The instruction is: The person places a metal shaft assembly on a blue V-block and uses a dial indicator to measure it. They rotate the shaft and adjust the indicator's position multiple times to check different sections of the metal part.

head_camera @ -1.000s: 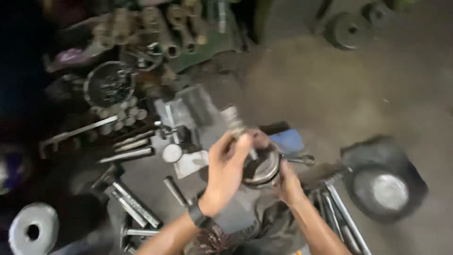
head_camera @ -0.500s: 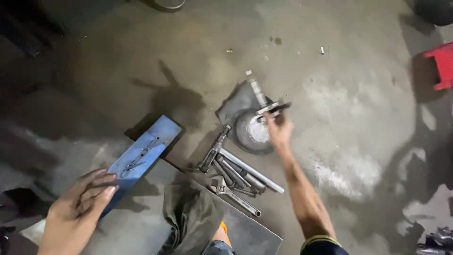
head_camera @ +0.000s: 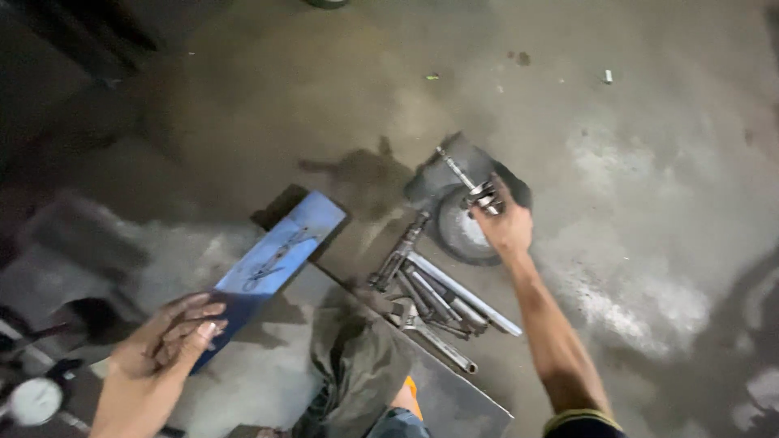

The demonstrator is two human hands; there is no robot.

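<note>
Steel rod assembly (head_camera: 469,185) is gripped in the closed right hand (head_camera: 505,224), over the round metal dish (head_camera: 459,235) on the concrete floor (head_camera: 324,97), right of centre. Its long axis runs diagonally: the free end points far-left, the lower end is buried in the fist near-right, so the full length cannot be told. A clustered fitting sits on it just beside the fingers.

Left hand (head_camera: 166,341) is laid on the near end of the blue metal bar (head_camera: 272,264), fingers loosely curled over it, not clamped. The bar's axis runs from near-left to far-right, far end raised off the floor.

Risks, as judged:
- The rod is held near one end only; it could pivot in the fist and be dropped onto the dish or the loose tools (head_camera: 438,304) lying just near-left of it.
- The blue bar is restrained only by light finger pressure; it could slide or tip if leaned on.
- The arm is stretched well out and the frame is blurred, so balance could be lost.
- A dial gauge (head_camera: 34,400) sits at the near-left edge, where it could be knocked.
</note>
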